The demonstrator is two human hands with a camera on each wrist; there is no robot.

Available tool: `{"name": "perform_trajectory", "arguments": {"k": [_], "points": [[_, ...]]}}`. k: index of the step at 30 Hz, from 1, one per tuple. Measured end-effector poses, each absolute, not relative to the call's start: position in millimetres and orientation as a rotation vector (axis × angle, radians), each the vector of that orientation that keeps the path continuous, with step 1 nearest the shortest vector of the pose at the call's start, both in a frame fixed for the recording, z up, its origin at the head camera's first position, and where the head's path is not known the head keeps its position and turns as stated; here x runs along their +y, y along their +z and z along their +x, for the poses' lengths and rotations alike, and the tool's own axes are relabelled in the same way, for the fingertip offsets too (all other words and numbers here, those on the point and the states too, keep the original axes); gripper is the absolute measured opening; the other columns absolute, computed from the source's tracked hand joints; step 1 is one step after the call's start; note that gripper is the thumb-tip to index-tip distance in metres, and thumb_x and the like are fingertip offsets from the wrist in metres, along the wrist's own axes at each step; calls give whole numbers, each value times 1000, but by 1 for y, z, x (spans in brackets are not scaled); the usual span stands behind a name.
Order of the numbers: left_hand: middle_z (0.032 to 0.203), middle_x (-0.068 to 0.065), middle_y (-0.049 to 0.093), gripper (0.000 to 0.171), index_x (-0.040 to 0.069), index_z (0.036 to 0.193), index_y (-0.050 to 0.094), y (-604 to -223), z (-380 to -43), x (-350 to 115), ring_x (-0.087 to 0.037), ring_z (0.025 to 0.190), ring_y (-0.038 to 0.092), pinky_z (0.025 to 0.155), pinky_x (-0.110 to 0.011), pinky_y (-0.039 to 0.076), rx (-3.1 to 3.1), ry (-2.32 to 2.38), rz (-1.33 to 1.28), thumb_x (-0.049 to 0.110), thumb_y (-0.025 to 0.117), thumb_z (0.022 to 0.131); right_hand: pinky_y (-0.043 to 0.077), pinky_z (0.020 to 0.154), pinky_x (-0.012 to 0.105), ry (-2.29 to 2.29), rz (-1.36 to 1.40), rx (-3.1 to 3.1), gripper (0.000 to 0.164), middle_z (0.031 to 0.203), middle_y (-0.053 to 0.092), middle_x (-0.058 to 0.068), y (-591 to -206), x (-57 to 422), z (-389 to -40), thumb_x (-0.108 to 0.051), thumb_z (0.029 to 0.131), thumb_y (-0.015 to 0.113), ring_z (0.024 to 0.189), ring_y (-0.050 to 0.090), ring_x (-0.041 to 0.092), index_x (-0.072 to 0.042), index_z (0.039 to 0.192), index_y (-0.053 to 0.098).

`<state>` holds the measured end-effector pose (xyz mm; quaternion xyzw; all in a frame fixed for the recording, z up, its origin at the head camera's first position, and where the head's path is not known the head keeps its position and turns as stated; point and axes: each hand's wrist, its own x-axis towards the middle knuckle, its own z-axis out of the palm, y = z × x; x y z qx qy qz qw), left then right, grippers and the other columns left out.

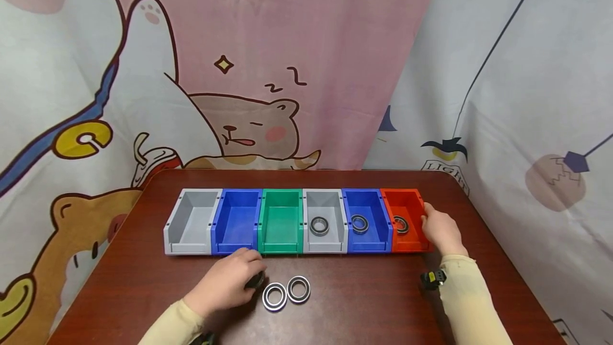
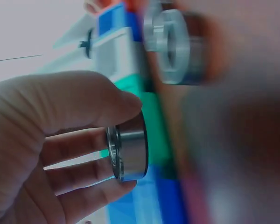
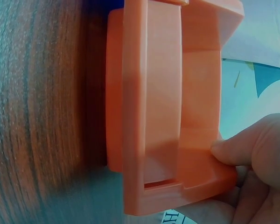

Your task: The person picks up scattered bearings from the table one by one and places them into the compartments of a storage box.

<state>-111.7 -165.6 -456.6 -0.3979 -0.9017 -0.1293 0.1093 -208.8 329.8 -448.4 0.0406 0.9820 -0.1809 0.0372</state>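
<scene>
Left hand [image 1: 229, 282] pinches 1 bearing [image 1: 256, 280] near green bin's edge [image 1: 280, 248]; right hand [image 1: 442, 230] grips red bin's rim [image 1: 411, 246].

Bins [image 1: 281, 247], left to right: grey, blue, green, grey, blue, red; bearings [image 1: 299, 300], silver and black; surface [image 1: 369, 292], reddish-brown (streaked with wood grain); sleeves [image 1: 469, 297], pale yellow; backdrop [image 1: 345, 41], pink and white, cartoon-printed.

From above, the head view faces forward and down onto the bin row [image 1: 280, 248]; low before that row, both wrist views are turned sideways, the right nearest, sharing the red bin [image 3: 163, 93] with the head.
</scene>
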Motion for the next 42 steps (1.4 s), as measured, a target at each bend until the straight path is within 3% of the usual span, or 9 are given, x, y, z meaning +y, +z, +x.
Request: {"name": "perform_trajectory", "arguments": {"k": [7,14,27,42], "points": [[100,-2,64,36,8,101,73,-427,-138,-141,-20,95,60,75,-35,55,-2614,-415,-1137,13,85,67,51,69,53,-521,95,3039,39,96,60,30,-448,331,-209,-9,99,52,73,55,36,9,132,43],[97,-1,64,30,11,96,73,-421,-167,-120,-21,92,59,75,-36,54,-2668,-378,-1074,13,83,68,51,67,50,-530,117,3036,40,94,59,29,-450,330,-209,-9,99,51,72,54,34,9,133,41],[84,-2,60,20,11,89,74,-433,-211,-99,-21,79,54,63,-34,50,-2834,-239,-930,10,79,70,51,76,58,-505,151,3044,47,111,57,38,-450,327,-208,-9,100,50,78,57,39,12,139,37],[85,-5,61,15,13,84,73,-460,-233,-85,-26,81,59,67,-41,55,-2971,-36,-852,5,78,72,51,76,58,-517,181,3027,47,110,56,38,-451,326,-208,-9,100,49,77,56,39,11,140,36]]}}
